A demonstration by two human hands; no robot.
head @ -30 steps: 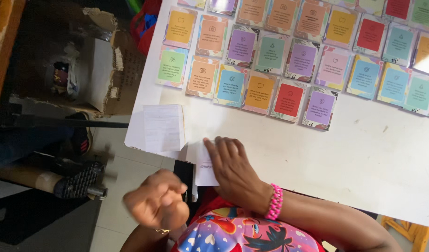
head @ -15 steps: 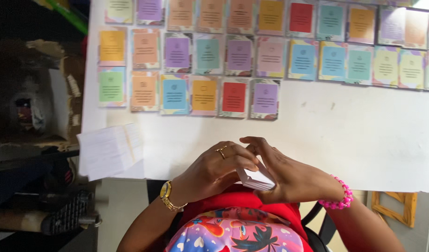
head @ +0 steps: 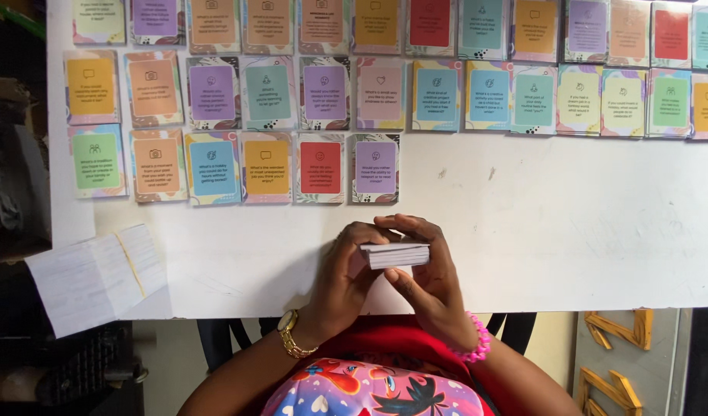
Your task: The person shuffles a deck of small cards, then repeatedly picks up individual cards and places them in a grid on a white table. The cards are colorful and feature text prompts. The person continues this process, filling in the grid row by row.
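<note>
Both hands closed on a small stack of cards (head: 396, 253), held edge-on just above the near edge of the white tabletop (head: 569, 231). Left hand (head: 346, 281) wraps the stack's left end, fingers curled over the top; grip closed on the stack. Right hand (head: 427, 281) cups it from below and the right, thumb under, fingertips over the top edge; also gripping the stack. Gold watch (head: 292, 333) on left wrist, pink bead bracelet (head: 475, 344) on right wrist.

Beyond the hands, rows of coloured cards (head: 321, 168) lie face up across the far part of the tabletop, side by side, nearest row ending at a purple card (head: 375, 167). Folded white paper sheet (head: 96, 277) hangs over the tabletop's left near corner, well apart from the hands.
</note>
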